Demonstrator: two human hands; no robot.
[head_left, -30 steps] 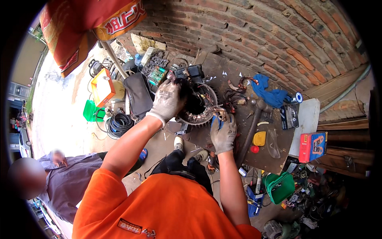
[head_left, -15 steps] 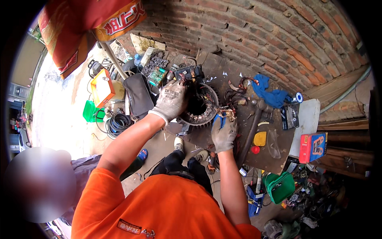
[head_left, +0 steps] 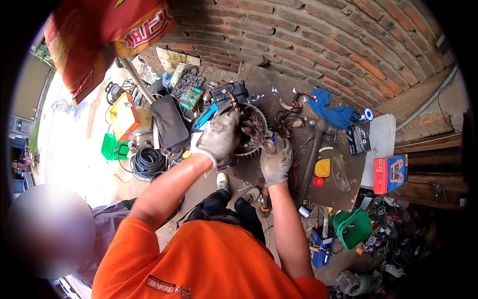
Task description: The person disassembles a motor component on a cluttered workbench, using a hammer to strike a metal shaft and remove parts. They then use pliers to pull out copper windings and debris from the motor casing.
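Note:
A round, finned motor stator (head_left: pixel 263 110) stands on the brown work board, with reddish-brown copper windings (head_left: pixel 254 127) inside its bore. My left hand (head_left: pixel 220 135), in a grey-white work glove and slightly blurred, is curled at the stator's left rim; what its fingers grip is hidden. My right hand (head_left: pixel 277 160), gloved too, is closed at the right rim, with something blue and small at its fingertips that I cannot make out. A blue-handled tool (head_left: pixel 206 116) lies beside my left hand. Pulled-out copper coils (head_left: pixel 290 118) lie to the right of the stator.
Rightward on the board lie a hammer (head_left: pixel 314 149), a blue cloth (head_left: pixel 329 108) and a yellow lid (head_left: pixel 322 168). A black bag (head_left: pixel 169 122) and coiled cable (head_left: pixel 148 163) are left. A brick wall (head_left: pixel 318 45) rises behind; another person (head_left: pixel 107 224) is at lower left.
The copper bundle at my right fingertips no longer shows; windings now show in the bore. My left hand has moved slightly down, my right slightly left. The blue-handled tool has come into sight.

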